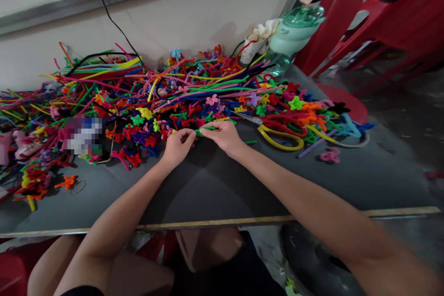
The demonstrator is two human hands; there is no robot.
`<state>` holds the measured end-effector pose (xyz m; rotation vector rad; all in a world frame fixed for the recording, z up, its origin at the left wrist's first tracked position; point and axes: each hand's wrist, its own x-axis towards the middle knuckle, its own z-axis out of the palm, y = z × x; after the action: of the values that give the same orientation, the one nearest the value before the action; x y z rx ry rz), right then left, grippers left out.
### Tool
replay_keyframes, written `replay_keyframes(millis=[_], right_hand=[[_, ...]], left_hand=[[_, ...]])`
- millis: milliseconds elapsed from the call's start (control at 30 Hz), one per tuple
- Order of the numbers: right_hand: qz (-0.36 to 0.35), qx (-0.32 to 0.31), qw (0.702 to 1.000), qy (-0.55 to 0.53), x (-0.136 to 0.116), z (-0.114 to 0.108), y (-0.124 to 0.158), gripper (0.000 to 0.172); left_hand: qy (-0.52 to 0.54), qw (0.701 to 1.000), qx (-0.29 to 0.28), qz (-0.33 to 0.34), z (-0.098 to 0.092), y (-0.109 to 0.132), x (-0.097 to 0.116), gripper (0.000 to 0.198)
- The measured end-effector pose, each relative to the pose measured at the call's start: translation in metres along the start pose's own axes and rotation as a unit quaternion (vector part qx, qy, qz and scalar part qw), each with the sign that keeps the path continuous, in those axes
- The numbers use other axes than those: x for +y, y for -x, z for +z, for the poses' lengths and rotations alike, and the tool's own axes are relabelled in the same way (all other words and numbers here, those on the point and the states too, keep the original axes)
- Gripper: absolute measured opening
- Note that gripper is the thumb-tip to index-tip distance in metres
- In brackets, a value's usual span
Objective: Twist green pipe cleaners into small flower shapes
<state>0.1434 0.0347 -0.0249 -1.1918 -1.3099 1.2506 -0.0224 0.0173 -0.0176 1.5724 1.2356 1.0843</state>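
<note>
Pipe cleaner [197,133], green, lies between left hand [178,145] and right hand [225,137], fingertips of both pinching it.

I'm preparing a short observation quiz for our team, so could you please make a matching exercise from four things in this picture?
1. Scissors
2. Green piece
3. Bottle
4. Curled pink piece

A. Between the left hand and the right hand
B. Teal-green
C. Lying to the right of the scissors
D. Yellow and red handles

Pairs: 1-D, 2-A, 3-B, 4-C
</note>
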Motion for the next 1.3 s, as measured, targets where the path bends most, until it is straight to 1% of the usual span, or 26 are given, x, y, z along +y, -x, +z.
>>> replay_keyframes(millis=[100,133,200,233,267,300,400,500,567,633,767,1000,1200,1300], right_hand=[[0.010,-0.009,1.000,0.016,-0.004,-0.002,0.000,0.026],[0.014,-0.014,1.000,0.022,-0.005,-0.003,0.000,0.027],[0.010,-0.022,0.999,0.034,-0.007,-0.004,0.002,0.028],[0.002,-0.018,0.999,0.039,-0.008,-0.004,0.004,0.028],[-0.007,-0.009,0.999,0.042,-0.009,-0.004,0.005,0.028],[-0.017,0.004,0.999,0.043,-0.009,-0.004,0.006,0.027],[-0.034,0.038,0.998,0.034,-0.009,-0.003,0.008,0.026],[-0.042,0.036,0.998,0.041,-0.008,-0.002,0.008,0.025],[-0.047,0.033,0.997,0.049,-0.007,-0.001,0.007,0.024],[-0.057,0.045,0.996,0.053,-0.008,-0.001,0.008,0.025],[-0.072,0.083,0.991,0.071,-0.011,-0.001,0.010,0.024],[-0.112,0.028,0.986,0.123,-0.012,0.001,0.015,0.020],[-0.115,0.040,0.983,0.136,-0.009,0.001,0.012,0.019],[-0.123,0.043,0.982,0.138,-0.008,0.000,0.012,0.019]], left_hand=[[-0.013,1.000,0.004,0.007,0.001,0.001,0.001,0.022],[-0.016,1.000,0.018,0.013,0.002,0.002,0.001,0.021],[-0.013,0.997,0.068,0.032,0.004,0.002,0.002,0.023],[-0.006,0.995,0.088,0.040,0.004,0.002,0.002,0.025],[0.002,0.994,0.096,0.045,0.004,0.002,0.003,0.027],[0.010,0.994,0.096,0.047,0.005,0.002,0.003,0.029],[0.028,0.997,0.063,0.047,0.004,0.001,0.003,0.032],[0.016,0.998,0.042,0.051,0.004,0.000,0.001,0.031],[0.004,0.998,0.048,0.043,0.005,0.000,-0.001,0.026],[0.011,0.998,0.060,0.030,0.005,-0.002,-0.001,0.023],[0.041,0.997,0.064,0.022,0.006,-0.003,0.000,0.026],[0.025,0.997,0.066,0.021,0.005,-0.003,0.003,0.022],[0.078,0.996,0.039,0.016,0.004,-0.003,0.004,0.026],[0.082,0.995,0.057,0.001,0.004,-0.004,0.004,0.031]])
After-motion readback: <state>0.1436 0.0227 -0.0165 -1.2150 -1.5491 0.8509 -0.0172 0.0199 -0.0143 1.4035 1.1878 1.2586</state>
